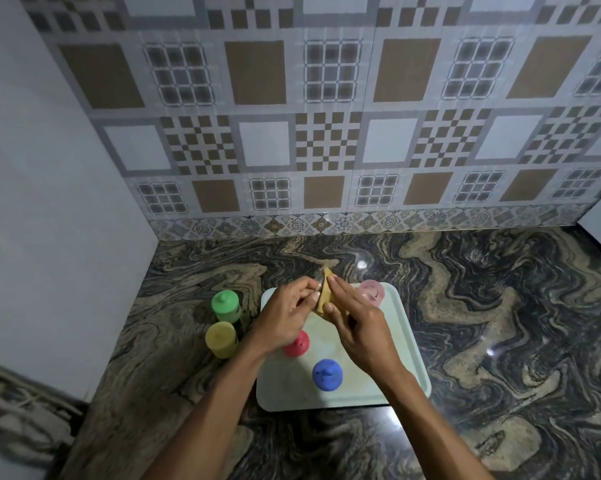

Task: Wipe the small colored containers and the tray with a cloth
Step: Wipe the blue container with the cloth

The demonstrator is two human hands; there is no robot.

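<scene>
Both my hands were raised over the far part of the tray (408, 344). My right hand (359, 325) pinched the yellow cloth (326, 294) between straight fingers and thumb. My left hand (285, 317) curled its fingers round a small greyish piece (318, 284) pressed against that cloth; what it was I could not tell. The pink container (371, 292), red container (297, 344) and blue container (326, 374) stood on the tray. The green container (225, 304) and yellow container (221, 338) stood on the bench (500, 306), just left of the tray.
</scene>
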